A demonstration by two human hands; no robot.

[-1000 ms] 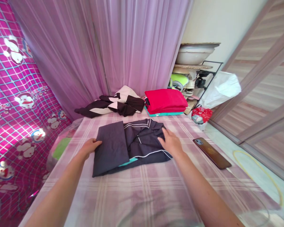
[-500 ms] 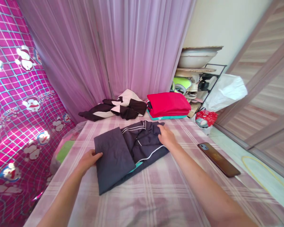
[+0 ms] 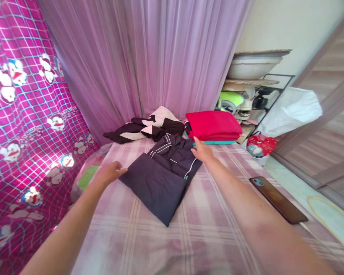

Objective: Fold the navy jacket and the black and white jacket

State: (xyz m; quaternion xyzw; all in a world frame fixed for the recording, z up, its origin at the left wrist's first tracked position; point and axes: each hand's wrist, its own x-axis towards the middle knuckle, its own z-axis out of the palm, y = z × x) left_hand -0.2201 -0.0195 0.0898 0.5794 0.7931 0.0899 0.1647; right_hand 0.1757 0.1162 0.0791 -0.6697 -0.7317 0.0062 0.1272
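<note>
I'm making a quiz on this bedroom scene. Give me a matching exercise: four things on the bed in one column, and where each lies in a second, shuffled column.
Things:
1. folded dark navy pyjama set with white piping
2. folded red cloth stack
3. dark rectangular phone
4. crumpled black and cream garment

Places:
A. near the bed's right edge
B. between the two hands
C. by the curtain, left of the red stack
D. far right corner, on a teal layer

Pairs: 1-B, 2-D, 3-A, 4-C
</note>
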